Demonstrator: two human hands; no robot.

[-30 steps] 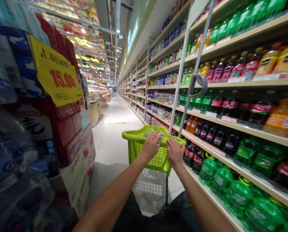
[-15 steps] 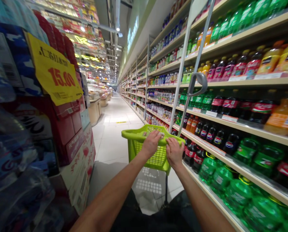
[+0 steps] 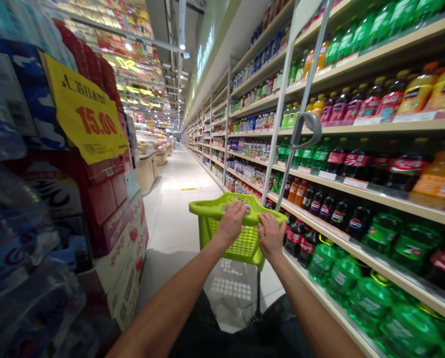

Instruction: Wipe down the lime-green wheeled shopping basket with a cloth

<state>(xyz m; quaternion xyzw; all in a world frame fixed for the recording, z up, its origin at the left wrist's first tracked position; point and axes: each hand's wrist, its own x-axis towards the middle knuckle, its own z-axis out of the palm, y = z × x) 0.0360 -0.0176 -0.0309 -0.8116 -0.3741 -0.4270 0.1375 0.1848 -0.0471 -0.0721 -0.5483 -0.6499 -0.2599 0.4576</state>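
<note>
A lime-green shopping basket (image 3: pixel 203 206) with latticed sides stands in front of my knees, low in the aisle. My left hand (image 3: pixel 231 223) is closed over the middle of its near rim, fingers pointing inward. Just beside it, my right hand (image 3: pixel 270 233) has its fingers curled over the same rim near the right corner. From the basket's right side a long grey pull handle (image 3: pixel 305 132) with a looped grip slants upward. Something pale lies inside the basket behind my left fingers; I cannot make out what it is.
Shelves (image 3: pixel 372 186) of soda and juice bottles run along the right, close to the basket. Large green bottles (image 3: pixel 368 293) fill the lowest shelf. At left rise stacked cartons (image 3: pixel 99 199) under a yellow price sign (image 3: pixel 91 117). A pale tiled aisle (image 3: pixel 170 204) stretches ahead.
</note>
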